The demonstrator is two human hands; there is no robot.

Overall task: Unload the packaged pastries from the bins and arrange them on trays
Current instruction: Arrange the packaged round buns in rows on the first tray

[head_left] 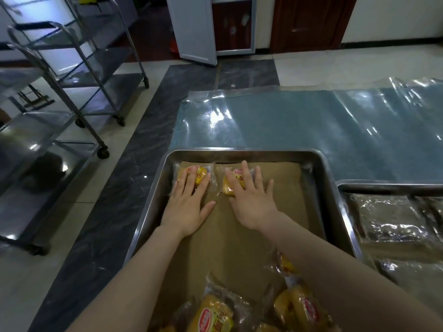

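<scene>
A steel tray (318,168) lined with brown paper (239,248) lies in front of me. Two clear-wrapped yellow pastries sit side by side at its far end. My left hand (188,204) lies flat with straight fingers on the left pastry (202,172). My right hand (251,200) presses flat on the right pastry (229,188). Several more wrapped yellow pastries (213,315) are piled at the near edge of the view, below my forearms.
A second steel tray (345,204) at the right holds clear-wrapped dark packages (393,221). Behind the trays lies a blue cloth under a clear plastic sheet (299,125). Steel wheeled carts (72,92) stand on the floor at the left. A white cabinet door (191,29) stands open at the back.
</scene>
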